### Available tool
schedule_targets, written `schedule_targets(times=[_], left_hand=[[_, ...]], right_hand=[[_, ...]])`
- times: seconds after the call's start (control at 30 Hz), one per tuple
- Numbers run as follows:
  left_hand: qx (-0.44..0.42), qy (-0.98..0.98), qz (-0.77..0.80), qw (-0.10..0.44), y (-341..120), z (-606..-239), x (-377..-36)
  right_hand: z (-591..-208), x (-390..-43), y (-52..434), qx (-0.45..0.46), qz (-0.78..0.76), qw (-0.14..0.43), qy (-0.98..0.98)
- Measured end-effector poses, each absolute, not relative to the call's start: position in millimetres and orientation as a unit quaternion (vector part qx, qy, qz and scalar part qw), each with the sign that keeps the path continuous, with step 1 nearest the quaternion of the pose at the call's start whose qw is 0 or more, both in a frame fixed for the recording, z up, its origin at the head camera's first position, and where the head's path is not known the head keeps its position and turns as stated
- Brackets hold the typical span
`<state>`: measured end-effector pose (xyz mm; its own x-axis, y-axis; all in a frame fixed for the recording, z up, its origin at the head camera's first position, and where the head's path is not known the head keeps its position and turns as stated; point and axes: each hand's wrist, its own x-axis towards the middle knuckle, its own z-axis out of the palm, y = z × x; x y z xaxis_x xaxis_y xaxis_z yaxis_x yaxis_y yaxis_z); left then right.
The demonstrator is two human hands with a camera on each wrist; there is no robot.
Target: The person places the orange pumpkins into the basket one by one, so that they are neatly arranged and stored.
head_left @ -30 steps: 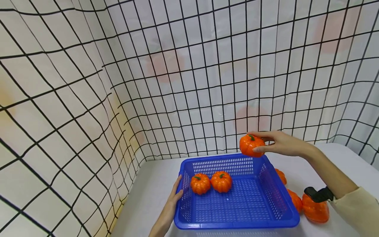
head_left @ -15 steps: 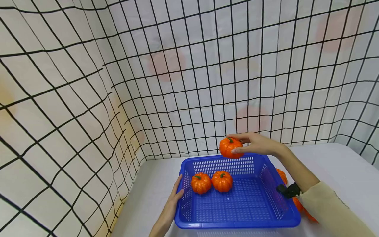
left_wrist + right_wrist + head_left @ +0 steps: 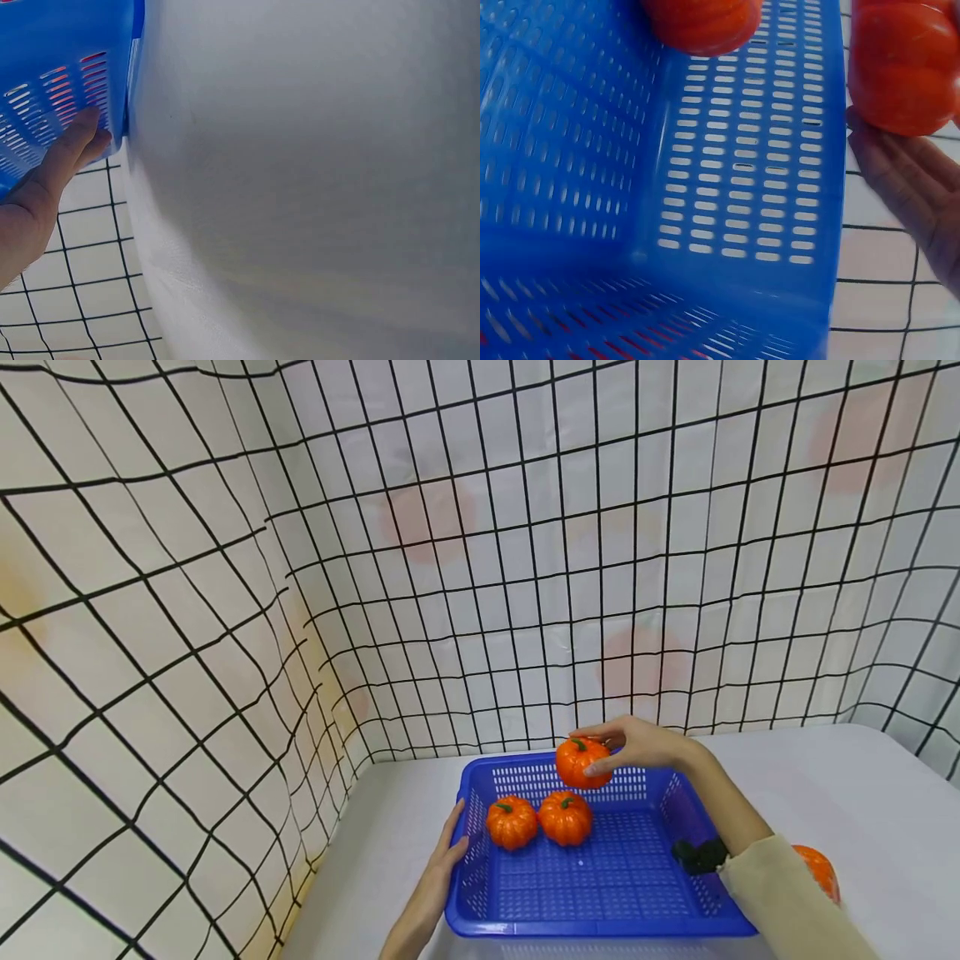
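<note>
Right hand point(image 3: 641, 745) grips a small orange pumpkin point(image 3: 582, 762), fingers curled over its top, holding it just above the far wall of the blue basket point(image 3: 600, 893). Two more pumpkins point(image 3: 538, 820) sit inside, below and left of that hand. Left hand point(image 3: 444, 860), fingers straight, presses flat on the basket's left wall. Another pumpkin point(image 3: 819, 870) lies on the counter point(image 3: 862, 793) behind the right sleeve.
</note>
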<state>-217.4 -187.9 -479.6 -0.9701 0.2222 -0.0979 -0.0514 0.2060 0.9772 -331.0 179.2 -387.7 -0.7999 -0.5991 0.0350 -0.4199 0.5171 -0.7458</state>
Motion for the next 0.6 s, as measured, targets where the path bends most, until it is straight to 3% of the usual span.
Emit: schedule_targets(times=[0.37, 0.6], left_hand=[[0.057, 0.771, 0.626, 0.105, -187, -477, -217], [0.051, 0.772, 0.625, 0.104, -187, -478, -215]], right_hand=[[-393, -324, 196, -0.292, -0.364, 0.126, 0.875], [-400, -324, 200, -0.274, -0.342, 0.17, 0.883]])
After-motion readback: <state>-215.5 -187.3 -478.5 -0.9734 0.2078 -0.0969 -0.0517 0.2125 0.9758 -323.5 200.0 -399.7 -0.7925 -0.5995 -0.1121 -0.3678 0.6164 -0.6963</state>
